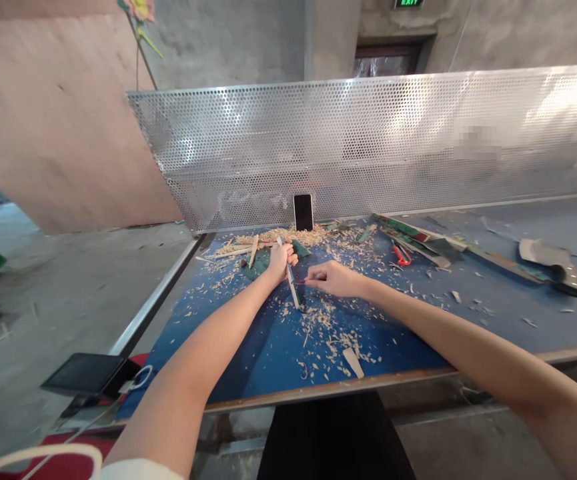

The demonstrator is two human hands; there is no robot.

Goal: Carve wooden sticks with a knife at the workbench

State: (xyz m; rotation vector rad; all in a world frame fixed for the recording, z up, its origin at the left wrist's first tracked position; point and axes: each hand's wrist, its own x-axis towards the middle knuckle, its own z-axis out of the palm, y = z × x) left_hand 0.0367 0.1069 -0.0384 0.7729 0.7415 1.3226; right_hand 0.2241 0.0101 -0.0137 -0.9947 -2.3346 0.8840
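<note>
My left hand (281,262) is wrapped around a narrow wooden strip (293,288), which slants down toward me over the blue table. Just to its right, my right hand (331,279) is closed in a pinch on a small purple-pink tool (301,283). That tool's tip reaches the strip's side; whether it is a knife I cannot make out. Pale wood shavings (318,321) lie scattered under and around both hands. Behind my left hand is a dark green cloth-like piece (258,267) with thin wooden sticks (233,252) near it.
A phone (303,212) stands upright before a perforated metal panel (268,147). An orange-red handled tool (402,256) and long green-edged strips (503,263) lie right. A flat wood chip (353,362) is near the front edge. A black screen device (85,373) sits lower left.
</note>
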